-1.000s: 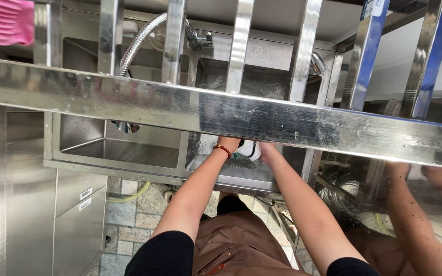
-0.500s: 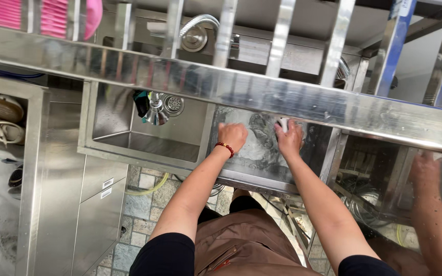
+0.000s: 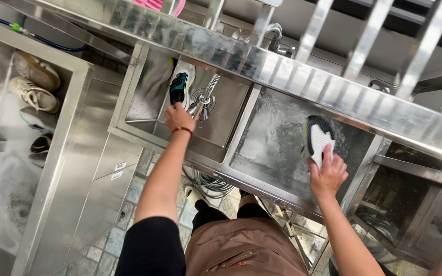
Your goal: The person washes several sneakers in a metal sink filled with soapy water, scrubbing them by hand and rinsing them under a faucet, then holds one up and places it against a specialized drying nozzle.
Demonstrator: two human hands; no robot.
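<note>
Left hand [image 3: 179, 118] reaches into the left sink basin [image 3: 144, 110], fingers closed around a teal-and-black sneaker [image 3: 178, 87] beside the spray hose head [image 3: 206, 92]. Right hand [image 3: 327, 174] grips a white-soled sneaker [image 3: 317, 139] over the wet right basin [image 3: 277, 148]. Recommended practice: hold each shoe firmly and low inside its basin.

Black-and-white sneaker with yellow-green edge [image 3: 317, 139], right of centre. Teal-and-black sneaker on white sole [image 3: 179, 87], upper centre-left. Silver steel double sink [image 3: 216, 153], water grey and sudsy. Red-orange bracelet [image 3: 182, 130] on wrist. Two beige worn shoes [image 3: 34, 82], upper left. Brown apron [image 3: 244, 250], bottom centre. Pink brush [image 3: 159, 4], top edge.
</note>
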